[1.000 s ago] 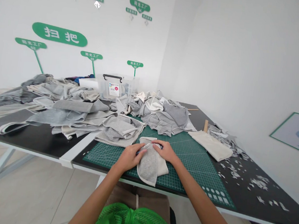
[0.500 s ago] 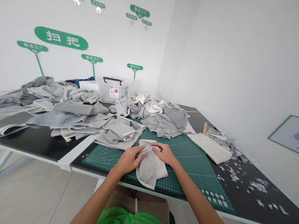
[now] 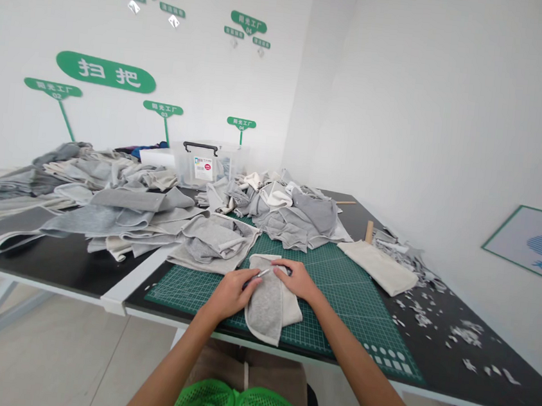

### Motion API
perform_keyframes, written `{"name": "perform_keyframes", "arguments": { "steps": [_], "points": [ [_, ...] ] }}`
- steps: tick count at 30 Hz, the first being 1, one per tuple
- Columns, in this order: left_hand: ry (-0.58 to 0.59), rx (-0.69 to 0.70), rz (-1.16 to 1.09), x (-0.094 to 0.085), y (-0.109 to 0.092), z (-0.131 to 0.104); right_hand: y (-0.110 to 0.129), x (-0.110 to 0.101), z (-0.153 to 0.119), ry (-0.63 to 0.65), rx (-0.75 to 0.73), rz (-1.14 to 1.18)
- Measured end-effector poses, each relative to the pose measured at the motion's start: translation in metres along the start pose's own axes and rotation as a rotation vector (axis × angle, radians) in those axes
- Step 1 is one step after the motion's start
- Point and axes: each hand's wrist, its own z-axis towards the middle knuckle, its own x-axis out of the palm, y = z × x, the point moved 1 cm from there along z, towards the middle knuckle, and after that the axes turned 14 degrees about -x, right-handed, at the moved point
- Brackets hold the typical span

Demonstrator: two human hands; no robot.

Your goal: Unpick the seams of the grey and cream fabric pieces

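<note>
A grey cloth piece point(image 3: 264, 309) with pale edging lies on the green cutting mat point(image 3: 338, 300), with a cream layer point(image 3: 292, 305) showing along its right side. My left hand point(image 3: 232, 292) is closed at its upper left, around a slim silvery tool point(image 3: 264, 272) whose tip points right over the cloth; its kind is too small to tell. Close by on the right, my right hand point(image 3: 298, 279) pinches the cloth's upper part between thumb and fingers, near the tool's tip.
Grey cloths point(image 3: 213, 239) lie left of my hands, with a larger heap point(image 3: 299, 215) behind. A clear plastic box point(image 3: 207, 164) stands at the back. On the right are a folded cream cloth point(image 3: 380, 267), a wooden stick point(image 3: 369, 231) and scattered scraps point(image 3: 467, 337).
The silvery tool shows more plainly between my hands now. My hands and the cloth keep nearly the same place; the view has shifted slightly.
</note>
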Motion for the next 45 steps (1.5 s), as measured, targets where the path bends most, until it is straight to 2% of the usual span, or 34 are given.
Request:
{"name": "perform_keyframes", "arguments": {
  "steps": [19, 27, 32, 45],
  "points": [
    [0.018, 0.019, -0.008, -0.005, -0.002, -0.009, -0.005, 0.001, -0.001, -0.005, 0.007, -0.005],
    [0.07, 0.045, 0.014, -0.008, -0.01, -0.016, -0.004, 0.0, -0.001, 0.001, 0.015, -0.01],
    [0.135, 0.078, 0.026, -0.009, -0.022, -0.028, -0.005, 0.0, -0.001, 0.001, 0.015, -0.009],
    [0.233, 0.124, 0.234, -0.013, -0.042, -0.046, -0.003, -0.001, -0.001, -0.003, 0.004, 0.001]
  ]
}}
